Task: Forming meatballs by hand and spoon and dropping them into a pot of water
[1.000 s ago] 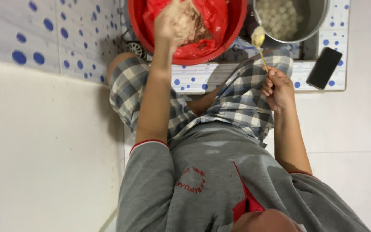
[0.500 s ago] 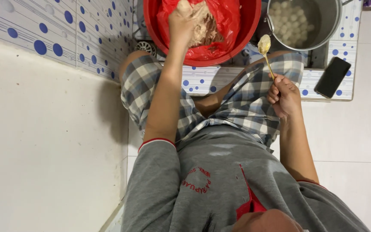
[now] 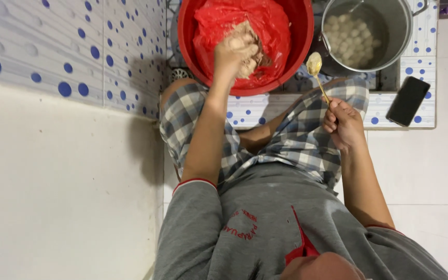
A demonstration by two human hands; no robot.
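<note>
My left hand [image 3: 234, 52] is down in a red basin [image 3: 186, 46] lined with a red plastic bag [image 3: 268, 21]. Its fingers are closed on a lump of pale brownish paste [image 3: 250, 65]. My right hand [image 3: 344, 123] hovers over my knee and grips a thin spoon [image 3: 315, 65] by the handle. The spoon's bowl carries a small pale lump and sits between the basin and a metal pot [image 3: 408, 31]. Several pale balls [image 3: 351, 39] float in the pot.
A black phone [image 3: 408, 101] lies on the dotted tile floor right of my right hand. A white wall with blue-dotted tiles [image 3: 53, 67] runs close along my left side. My checked shorts [image 3: 296, 140] and grey shirt fill the lower middle.
The view has shifted, so basin and pot sit further right and lower. My left hand stays in the paste. The spoon stays held between basin and pot.
</note>
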